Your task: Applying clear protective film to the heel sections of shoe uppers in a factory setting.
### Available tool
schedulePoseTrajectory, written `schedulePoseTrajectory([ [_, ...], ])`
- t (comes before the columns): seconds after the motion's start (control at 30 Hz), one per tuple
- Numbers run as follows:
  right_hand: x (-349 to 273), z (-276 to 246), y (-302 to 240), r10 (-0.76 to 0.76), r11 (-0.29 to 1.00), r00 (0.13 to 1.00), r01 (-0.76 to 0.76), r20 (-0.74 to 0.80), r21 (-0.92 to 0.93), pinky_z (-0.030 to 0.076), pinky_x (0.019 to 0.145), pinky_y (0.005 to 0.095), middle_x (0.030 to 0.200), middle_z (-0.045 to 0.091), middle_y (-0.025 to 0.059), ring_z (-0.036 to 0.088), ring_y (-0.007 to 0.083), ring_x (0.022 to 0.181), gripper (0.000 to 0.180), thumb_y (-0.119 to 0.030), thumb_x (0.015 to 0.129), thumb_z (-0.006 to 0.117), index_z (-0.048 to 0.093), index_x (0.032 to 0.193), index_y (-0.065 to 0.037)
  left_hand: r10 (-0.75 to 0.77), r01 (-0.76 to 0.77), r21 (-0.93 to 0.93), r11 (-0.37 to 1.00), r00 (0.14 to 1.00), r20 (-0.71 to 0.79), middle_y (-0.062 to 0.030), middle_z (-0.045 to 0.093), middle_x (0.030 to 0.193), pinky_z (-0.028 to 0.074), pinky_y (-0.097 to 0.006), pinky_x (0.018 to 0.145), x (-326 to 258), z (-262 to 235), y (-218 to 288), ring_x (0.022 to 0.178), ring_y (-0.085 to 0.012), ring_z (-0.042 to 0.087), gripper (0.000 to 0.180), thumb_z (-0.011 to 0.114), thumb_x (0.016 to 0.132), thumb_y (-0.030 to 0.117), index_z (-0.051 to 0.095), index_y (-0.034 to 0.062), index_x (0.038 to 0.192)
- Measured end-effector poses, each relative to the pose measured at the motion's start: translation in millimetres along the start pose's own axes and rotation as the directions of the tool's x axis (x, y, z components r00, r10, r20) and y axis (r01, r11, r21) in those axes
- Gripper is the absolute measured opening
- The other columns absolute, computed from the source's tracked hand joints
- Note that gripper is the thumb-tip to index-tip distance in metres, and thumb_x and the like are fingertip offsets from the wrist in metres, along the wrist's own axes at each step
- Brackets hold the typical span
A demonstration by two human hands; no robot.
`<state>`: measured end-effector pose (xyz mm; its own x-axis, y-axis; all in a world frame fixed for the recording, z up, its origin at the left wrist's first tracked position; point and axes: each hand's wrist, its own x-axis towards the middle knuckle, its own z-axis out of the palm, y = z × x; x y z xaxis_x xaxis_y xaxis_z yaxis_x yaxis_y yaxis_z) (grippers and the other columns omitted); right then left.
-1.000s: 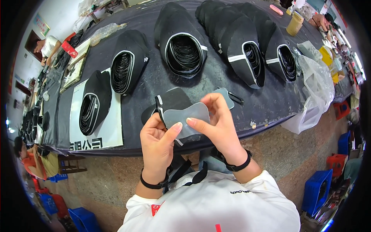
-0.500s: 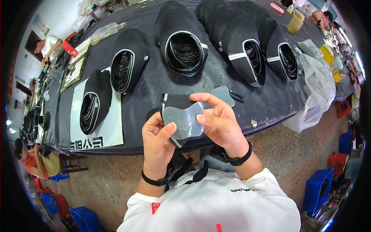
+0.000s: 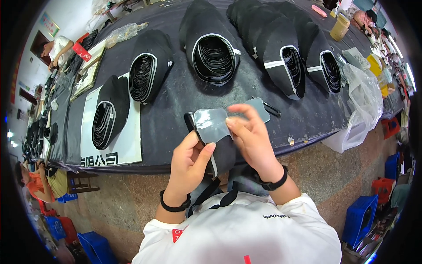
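Note:
Both my hands hold one black fabric piece point(image 3: 216, 132) with a grey inner face and a pale edge strip, just above the near edge of the dark table point(image 3: 176, 110). My left hand point(image 3: 190, 163) grips its lower left side with the thumb on the pale edge. My right hand point(image 3: 250, 136) pinches its right side, fingers curled over the grey face. A flat grey shaped piece point(image 3: 259, 108) lies on the table just behind my right fingers, with a black pen-like tool point(image 3: 271, 108) next to it.
Stacks of black pieces with pale trim point(image 3: 214, 42) stand in rows across the table; one stack point(image 3: 107, 114) lies on a white sheet. A clear plastic bag point(image 3: 358, 105) hangs at the right edge. Blue crates point(image 3: 359, 215) stand on the floor. Other people work at far left.
The held piece has been turned, so its grey face now tilts toward the left. My right fingers have shifted across its top right edge. My left thumb has slid down along the pale edge.

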<state>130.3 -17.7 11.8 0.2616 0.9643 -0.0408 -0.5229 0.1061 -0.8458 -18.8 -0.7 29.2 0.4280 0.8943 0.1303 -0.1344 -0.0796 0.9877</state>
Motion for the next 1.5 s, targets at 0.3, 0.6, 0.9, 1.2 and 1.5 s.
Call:
schedulePoseTrajectory([
  [0.3, -30, 2, -19, -0.533, -0.364, 0.507, 0.586, 0.678, -0.724, 0.026, 0.067, 0.0305, 0.092, 0.062, 0.0014, 0.052, 0.0146, 0.081, 0.027, -0.012, 0.060, 0.062, 0.065, 0.086, -0.005, 0.071, -0.074, 0.425, 0.902, 0.997, 0.025, -0.0071, 0.053, 0.067, 0.039, -0.021, 0.053, 0, 1, 1, 0.057, -0.0096, 0.051, 0.007, 0.058, 0.078, -0.003, 0.057, -0.0041, 0.084],
  [0.6, -9, -11, -26, -0.446, 0.281, 0.734, 0.658, 0.513, -0.698, 0.023, 0.075, 0.0339, 0.087, 0.057, -0.0053, 0.049, 0.0170, 0.082, 0.019, -0.007, 0.067, 0.065, 0.055, 0.082, -0.011, 0.234, -0.273, 0.358, 0.893, 0.961, 0.149, -0.0076, 0.057, 0.073, 0.041, -0.022, 0.054, 2, -5, -7, 0.061, -0.0118, 0.053, 0.009, 0.059, 0.077, -0.002, 0.058, -0.0027, 0.086],
  [0.9, 2, -27, -23, -0.101, 0.869, 0.954, -0.054, 0.283, 0.491, 0.037, 0.059, 0.0214, 0.090, 0.050, 0.0041, 0.042, 0.0099, 0.071, 0.008, -0.012, 0.087, 0.051, 0.049, 0.089, -0.004, -0.151, 0.100, -0.480, 0.872, 0.986, -0.070, -0.0120, 0.064, 0.088, 0.048, -0.024, 0.072, 4, -6, -6, 0.077, -0.0127, 0.060, 0.014, 0.060, 0.080, 0.002, 0.060, -0.0064, 0.092],
  [1.2, -20, -112, -49, -0.218, 0.969, 0.968, 0.230, -0.125, 0.091, 0.046, 0.060, 0.0230, 0.079, 0.058, 0.0095, 0.056, 0.0136, 0.066, 0.007, 0.002, 0.082, 0.053, 0.053, 0.088, 0.000, -0.209, 0.086, -0.664, 0.743, 0.972, -0.107, -0.0145, 0.058, 0.107, 0.044, -0.034, 0.087, 4, -23, -13, 0.099, -0.0223, 0.056, 0.028, 0.052, 0.085, 0.006, 0.050, -0.0054, 0.110],
  [1.5, -80, -412, -139, -0.908, 0.400, 0.005, -0.287, -0.418, -0.871, 0.048, 0.065, 0.0262, 0.075, 0.065, 0.0103, 0.063, 0.0164, 0.068, 0.014, -0.007, 0.074, 0.060, 0.067, 0.085, -0.001, -0.241, 0.112, -0.724, 0.681, 0.968, -0.076, -0.0155, 0.055, 0.110, 0.049, -0.037, 0.084, -6, -28, -16, 0.101, -0.0248, 0.056, 0.030, 0.049, 0.087, 0.008, 0.045, -0.0021, 0.115],
])
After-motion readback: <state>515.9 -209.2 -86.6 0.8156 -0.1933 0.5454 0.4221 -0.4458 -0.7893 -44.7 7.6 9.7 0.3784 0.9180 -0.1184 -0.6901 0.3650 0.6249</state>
